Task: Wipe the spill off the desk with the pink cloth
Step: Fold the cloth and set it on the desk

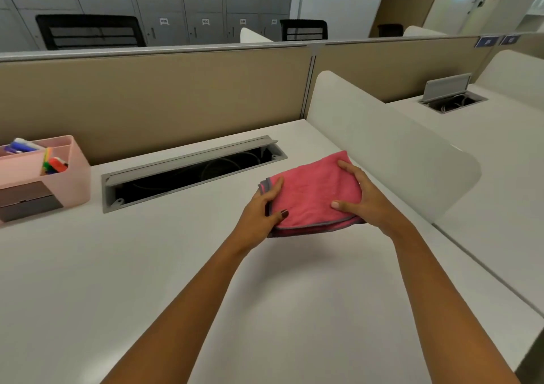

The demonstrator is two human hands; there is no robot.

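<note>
Left hand (265,207) pinches the folded pink cloth (312,189) at 9 o'clock, right hand (363,204) grips 3 o'clock, over the worktop (176,266), 1 o'clock ahead. Spill unseen — keep it folded flat, press evenly.

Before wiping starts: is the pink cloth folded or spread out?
Folded: the pink cloth shows stacked grey-edged layers at its near edge.

I'm holding the cloth (312,195) over the desk (147,266), my left hand (262,210) gripping its left edge, my right hand (365,198) its right. The cable slot (191,174) is lying just behind-left, the organiser (73,177) is sitting far left before the partition (147,95), and the divider (382,136) is standing right.
</note>
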